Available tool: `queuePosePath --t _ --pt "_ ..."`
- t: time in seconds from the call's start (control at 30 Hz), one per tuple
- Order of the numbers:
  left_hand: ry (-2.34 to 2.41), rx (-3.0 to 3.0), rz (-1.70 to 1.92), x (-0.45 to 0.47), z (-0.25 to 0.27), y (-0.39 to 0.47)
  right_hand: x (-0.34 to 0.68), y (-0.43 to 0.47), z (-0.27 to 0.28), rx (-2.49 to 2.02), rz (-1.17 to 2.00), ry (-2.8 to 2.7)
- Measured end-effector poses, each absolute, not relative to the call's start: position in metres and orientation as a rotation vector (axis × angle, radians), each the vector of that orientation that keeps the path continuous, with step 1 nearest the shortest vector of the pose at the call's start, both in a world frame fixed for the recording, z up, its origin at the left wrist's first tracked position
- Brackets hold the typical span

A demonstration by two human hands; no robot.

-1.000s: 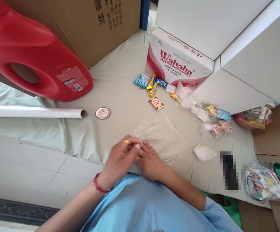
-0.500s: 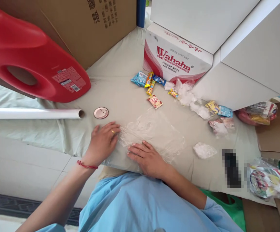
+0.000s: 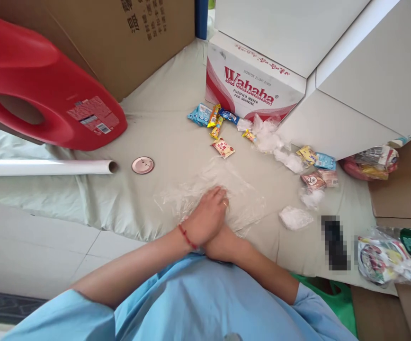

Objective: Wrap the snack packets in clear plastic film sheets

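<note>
L hand [image 3: 207,215] flat, fingers out, across R hand [image 3: 223,244]. R mostly covered, can't tell if open. Clear plastic [image 3: 246,196] under both, on cloth [image 3: 170,137]. Red jug [image 3: 54,104], Wahaha box [image 3: 248,90] nearby, contents not vis.

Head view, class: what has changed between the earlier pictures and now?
Since half a second ago, the bare left hand has swung rightward from the left edge of the crinkled, clear plastic film, crossing over the bare right hand and partly covering it. The film spreads farther left. Unchanged: the round pink disc and white-and-red cardboard carton.
</note>
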State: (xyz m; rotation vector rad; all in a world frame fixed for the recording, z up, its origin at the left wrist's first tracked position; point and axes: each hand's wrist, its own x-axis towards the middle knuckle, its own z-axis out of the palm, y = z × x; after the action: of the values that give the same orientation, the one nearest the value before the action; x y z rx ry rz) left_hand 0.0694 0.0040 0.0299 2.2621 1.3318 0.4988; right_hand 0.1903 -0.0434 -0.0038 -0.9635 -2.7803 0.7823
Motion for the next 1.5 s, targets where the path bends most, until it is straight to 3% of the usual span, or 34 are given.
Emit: queuePosePath --t 0.13,0.23,0.47,0.6,0.73,0.97,1.13,1.23,1.5 --pt "1.333 2.340 0.417 0.050 0.010 0.027 0.197 -0.043 0.006 -0.659 0.748 -2.888" --pt "1.294 2.433 0.410 0.028 0.004 0.024 0.227 -0.041 0.022 -0.696 0.731 -2.819" --pt "1.295 2.492 0.470 0.014 -0.004 0.012 0.393 -0.040 0.074 -1.907 0.195 -2.142" --pt "1.319 2.459 0.503 0.017 -0.003 0.013 0.459 -0.037 0.063 -2.313 0.260 -2.024" --pt "1.311 2.473 0.512 0.015 -0.005 0.015 0.461 -0.027 0.044 -2.168 0.395 -2.144" --pt "1.343 2.546 0.461 0.013 -0.006 0.014 0.439 0.071 0.059 -2.165 -0.061 -1.830" --pt "1.337 2.560 0.489 0.013 -0.006 0.015 0.431 0.166 0.046 -2.475 0.135 -1.746" --pt "1.335 2.525 0.510 0.013 -0.008 0.015 0.424 0.201 0.039 -2.437 0.059 -1.711" --pt "1.371 2.437 0.463 0.016 0.000 0.012 0.421 0.211 0.051 -2.365 0.138 -1.889"
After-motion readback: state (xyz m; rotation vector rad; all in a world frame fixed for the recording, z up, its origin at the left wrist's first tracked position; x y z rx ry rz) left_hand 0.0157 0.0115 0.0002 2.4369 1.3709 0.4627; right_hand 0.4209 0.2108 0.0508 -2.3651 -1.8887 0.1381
